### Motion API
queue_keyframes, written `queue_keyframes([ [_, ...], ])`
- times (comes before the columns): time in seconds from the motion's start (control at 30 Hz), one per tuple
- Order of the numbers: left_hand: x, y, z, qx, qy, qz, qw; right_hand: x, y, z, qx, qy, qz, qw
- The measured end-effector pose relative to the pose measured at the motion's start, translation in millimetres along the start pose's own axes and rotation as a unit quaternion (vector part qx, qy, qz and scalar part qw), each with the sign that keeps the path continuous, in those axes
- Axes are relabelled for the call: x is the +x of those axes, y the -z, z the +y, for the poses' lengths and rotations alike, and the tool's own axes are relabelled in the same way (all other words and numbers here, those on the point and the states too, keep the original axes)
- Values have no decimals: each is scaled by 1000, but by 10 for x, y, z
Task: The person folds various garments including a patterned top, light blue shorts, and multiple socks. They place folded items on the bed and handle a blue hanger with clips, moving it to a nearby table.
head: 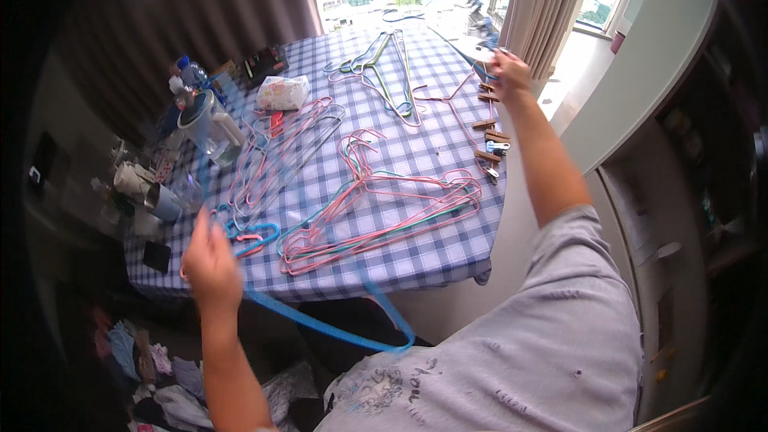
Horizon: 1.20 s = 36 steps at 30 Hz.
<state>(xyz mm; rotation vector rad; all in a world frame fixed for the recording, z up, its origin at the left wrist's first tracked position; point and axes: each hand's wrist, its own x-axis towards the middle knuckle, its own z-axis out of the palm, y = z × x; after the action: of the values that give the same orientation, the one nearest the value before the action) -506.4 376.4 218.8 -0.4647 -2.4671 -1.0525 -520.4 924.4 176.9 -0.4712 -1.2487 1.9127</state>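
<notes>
My left hand [213, 261], blurred, is closed on a blue plastic hanger [336, 327], whose loop hangs past the near table edge. At the upper right my right hand [511, 75] grips a blue wire hanger [447, 42] with several dark and bluish clips [480, 18] on it, also blurred. Pink and green wire hangers [384, 216] lie stacked on the checked tablecloth [420, 150]. Behind them lie green, white and pink hangers [384, 72]. Wooden clothespins [487, 156] are clipped on a pink hanger [459, 111] at the right edge. More hangers [270, 156] lie to the left.
A tissue pack [283, 93], a clear pitcher [213, 126], a metal cup [162, 201] and a dark phone-like object [157, 257] stand or lie along the table's left side. Clothes [174, 384] are heaped below at the lower left. Curtains and a window are behind.
</notes>
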Motion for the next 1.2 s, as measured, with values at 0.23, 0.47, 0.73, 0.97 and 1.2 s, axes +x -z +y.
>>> queue_keyframes([
  [0.23,1852,-2202,730,134,-136,-138,972,-1408,1321,-757,80,-21,14,996],
  [0.47,2359,-3589,990,244,-163,-230,928,-2990,2242,-878,47,29,136,989],
  [0.73,2257,-4034,847,279,-81,-185,939,-3302,2244,-739,68,52,158,984],
  [0.97,1145,-3397,1127,62,-213,-304,926,-2957,1941,-729,18,125,47,991],
  [1.2,141,-1894,1433,-594,-128,-574,548,-2765,551,-447,149,44,-124,980],
])
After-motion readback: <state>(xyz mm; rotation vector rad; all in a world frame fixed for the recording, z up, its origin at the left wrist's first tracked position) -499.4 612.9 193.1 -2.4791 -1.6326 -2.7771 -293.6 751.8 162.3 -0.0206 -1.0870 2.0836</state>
